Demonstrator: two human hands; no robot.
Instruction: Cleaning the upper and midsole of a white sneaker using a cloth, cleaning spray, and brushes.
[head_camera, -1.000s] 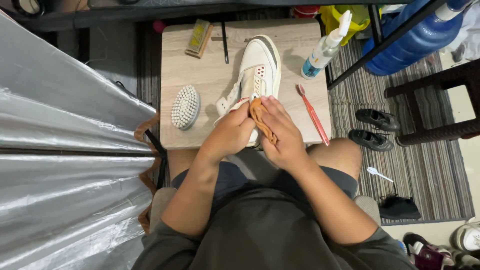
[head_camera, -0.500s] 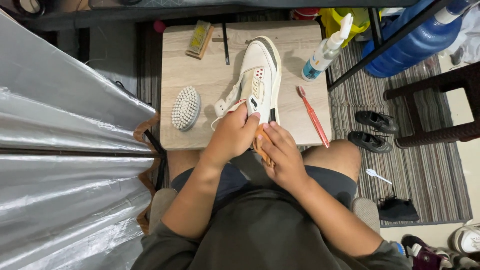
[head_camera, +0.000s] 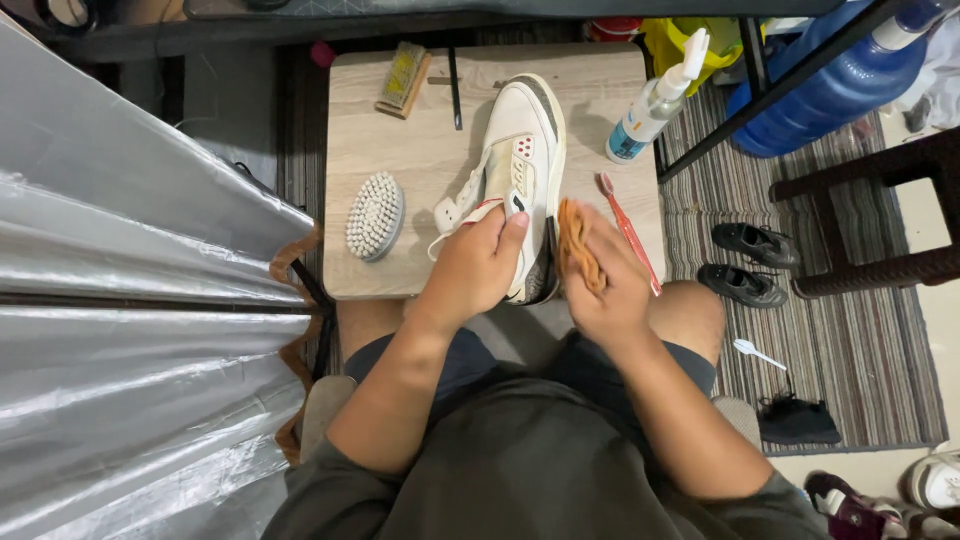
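At the centre of the frame a white sneaker (head_camera: 520, 170) lies on the small wooden table (head_camera: 400, 270). The left hand (head_camera: 475, 265) clamps its fingers over the shoe's heel end. Just right, the right hand (head_camera: 605, 280) grips an orange cloth (head_camera: 573, 240), fingers curled around it, beside the sneaker's side.
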